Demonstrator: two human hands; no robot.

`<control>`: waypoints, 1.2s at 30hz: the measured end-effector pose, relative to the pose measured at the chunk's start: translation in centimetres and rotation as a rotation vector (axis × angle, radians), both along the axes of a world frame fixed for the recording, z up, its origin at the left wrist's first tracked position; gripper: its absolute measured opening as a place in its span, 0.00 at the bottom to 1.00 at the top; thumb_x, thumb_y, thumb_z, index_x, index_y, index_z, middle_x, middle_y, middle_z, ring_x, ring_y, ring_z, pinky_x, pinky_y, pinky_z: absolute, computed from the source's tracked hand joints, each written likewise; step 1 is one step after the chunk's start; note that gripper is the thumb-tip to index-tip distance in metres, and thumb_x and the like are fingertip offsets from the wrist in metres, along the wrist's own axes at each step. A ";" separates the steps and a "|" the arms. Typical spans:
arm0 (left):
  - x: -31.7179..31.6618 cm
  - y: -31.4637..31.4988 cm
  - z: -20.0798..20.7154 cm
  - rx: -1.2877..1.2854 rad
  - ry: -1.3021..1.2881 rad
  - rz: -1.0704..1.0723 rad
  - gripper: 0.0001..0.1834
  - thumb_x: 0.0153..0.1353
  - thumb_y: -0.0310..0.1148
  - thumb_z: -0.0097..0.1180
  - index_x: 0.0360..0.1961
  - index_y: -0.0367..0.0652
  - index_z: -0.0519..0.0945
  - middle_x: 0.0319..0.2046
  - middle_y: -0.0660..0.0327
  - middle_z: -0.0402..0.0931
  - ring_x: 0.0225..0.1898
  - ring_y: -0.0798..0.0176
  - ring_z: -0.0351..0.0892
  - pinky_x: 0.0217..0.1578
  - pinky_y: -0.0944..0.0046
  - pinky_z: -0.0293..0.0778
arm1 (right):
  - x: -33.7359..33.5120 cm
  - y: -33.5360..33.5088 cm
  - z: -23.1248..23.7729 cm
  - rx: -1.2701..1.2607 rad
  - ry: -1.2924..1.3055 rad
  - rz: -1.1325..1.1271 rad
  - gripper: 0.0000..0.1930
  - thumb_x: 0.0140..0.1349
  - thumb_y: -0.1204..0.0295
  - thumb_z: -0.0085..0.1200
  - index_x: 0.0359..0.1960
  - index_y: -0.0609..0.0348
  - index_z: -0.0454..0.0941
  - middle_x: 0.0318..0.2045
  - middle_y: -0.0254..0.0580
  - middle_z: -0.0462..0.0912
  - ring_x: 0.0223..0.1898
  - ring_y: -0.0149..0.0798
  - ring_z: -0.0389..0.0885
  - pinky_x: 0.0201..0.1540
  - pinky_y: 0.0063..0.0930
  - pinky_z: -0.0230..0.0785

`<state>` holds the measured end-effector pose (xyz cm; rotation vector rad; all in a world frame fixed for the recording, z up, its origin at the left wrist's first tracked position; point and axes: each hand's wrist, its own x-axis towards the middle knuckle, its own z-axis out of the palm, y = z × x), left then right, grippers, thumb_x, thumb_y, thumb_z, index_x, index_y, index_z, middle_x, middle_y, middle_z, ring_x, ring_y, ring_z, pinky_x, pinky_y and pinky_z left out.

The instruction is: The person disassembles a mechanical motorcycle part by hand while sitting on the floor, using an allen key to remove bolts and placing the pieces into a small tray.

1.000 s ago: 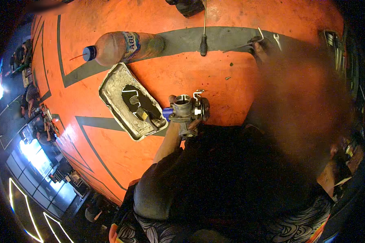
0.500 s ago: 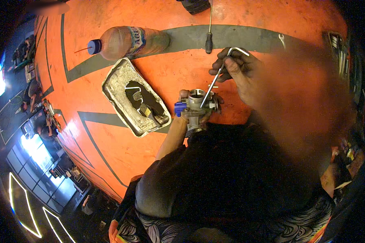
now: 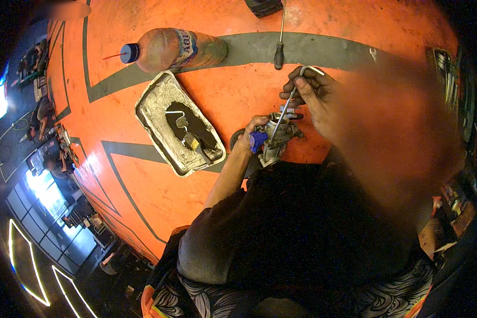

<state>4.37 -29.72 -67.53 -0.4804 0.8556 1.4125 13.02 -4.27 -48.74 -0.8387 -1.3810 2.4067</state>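
Observation:
Close in front of my body, a grey metal throttle body [image 3: 277, 147] with a blue plastic part [image 3: 257, 141] on its side is gripped by my left hand [image 3: 253, 127]. Its round bore tilts upward, and some of my fingers are hidden behind it. My right hand [image 3: 314, 94] pinches a long L-shaped hex key [image 3: 285, 112] near its bent end. The key slants down to the throttle body, its lower tip at the housing beside the bore; whether it sits in a screw I cannot tell.
On the orange table [image 3: 249, 87], a metal tray [image 3: 159, 140] with dark liquid and a brush [image 3: 193, 144] stands to the left. Behind it lies a plastic bottle [image 3: 167, 50] with a blue cap. A screwdriver [image 3: 279, 55] and a small wrench [image 3: 373, 54] lie farther back.
The throttle body has turned and tilted in my left hand, shifting slightly right. My left thumb side now shows on top. The hex key stands a little steeper, still in my right hand.

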 end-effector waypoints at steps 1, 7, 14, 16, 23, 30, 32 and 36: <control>0.1 0.5 0.7 -0.011 -0.046 0.002 0.17 0.54 0.41 0.57 0.40 0.41 0.76 0.36 0.59 0.77 0.41 0.61 0.75 0.48 0.60 0.71 | 0.0 -0.1 -0.1 -0.005 0.008 -0.020 0.15 0.67 0.65 0.52 0.46 0.65 0.74 0.34 0.40 0.83 0.37 0.32 0.84 0.36 0.25 0.79; -0.1 4.1 9.6 -0.096 0.093 -0.156 0.24 0.52 0.49 0.55 0.41 0.40 0.78 0.34 0.56 0.79 0.33 0.57 0.78 0.39 0.58 0.75 | -0.6 -1.0 -0.6 -0.036 -0.005 -0.081 0.13 0.65 0.68 0.55 0.44 0.66 0.74 0.33 0.41 0.82 0.35 0.32 0.83 0.35 0.24 0.78; -0.2 5.9 11.1 0.134 0.116 -0.333 0.35 0.55 0.56 0.51 0.55 0.39 0.72 0.38 0.54 0.79 0.33 0.59 0.79 0.35 0.59 0.77 | -0.9 -0.6 -1.8 0.120 -0.081 -0.137 0.14 0.57 0.68 0.65 0.33 0.63 0.73 0.26 0.37 0.81 0.26 0.26 0.80 0.27 0.19 0.75; 0.1 6.0 10.4 0.148 0.203 -0.329 0.34 0.56 0.55 0.50 0.55 0.39 0.72 0.39 0.55 0.78 0.33 0.60 0.79 0.34 0.59 0.77 | -0.5 -0.4 -1.7 0.080 -0.135 -0.189 0.13 0.57 0.68 0.64 0.33 0.63 0.73 0.26 0.38 0.81 0.26 0.26 0.80 0.26 0.19 0.75; 0.5 7.3 11.3 0.134 0.226 -0.297 0.32 0.58 0.55 0.48 0.53 0.39 0.73 0.39 0.55 0.78 0.34 0.62 0.79 0.33 0.62 0.77 | 0.0 0.0 -1.5 0.138 -0.142 -0.161 0.13 0.59 0.69 0.62 0.33 0.64 0.71 0.25 0.39 0.79 0.27 0.28 0.81 0.27 0.21 0.77; 0.1 6.8 11.2 0.112 0.219 -0.317 0.31 0.60 0.52 0.47 0.56 0.39 0.71 0.40 0.57 0.79 0.37 0.63 0.79 0.39 0.65 0.75 | 0.5 0.5 -2.8 0.099 -0.092 -0.104 0.12 0.63 0.69 0.58 0.38 0.66 0.73 0.28 0.42 0.81 0.30 0.31 0.82 0.30 0.23 0.78; 0.2 6.7 11.1 0.149 0.248 -0.326 0.31 0.61 0.52 0.46 0.56 0.39 0.71 0.40 0.56 0.79 0.37 0.63 0.79 0.38 0.64 0.75 | 0.6 0.7 -3.0 0.135 -0.045 -0.031 0.10 0.64 0.70 0.56 0.38 0.66 0.73 0.29 0.43 0.81 0.32 0.31 0.82 0.32 0.25 0.79; 1.0 6.9 11.6 0.027 0.279 -0.313 0.29 0.62 0.51 0.46 0.55 0.40 0.72 0.39 0.58 0.79 0.34 0.65 0.78 0.36 0.66 0.75 | 0.4 1.0 -2.3 0.092 -0.049 -0.012 0.16 0.65 0.72 0.54 0.52 0.65 0.68 0.31 0.45 0.82 0.33 0.32 0.83 0.34 0.26 0.78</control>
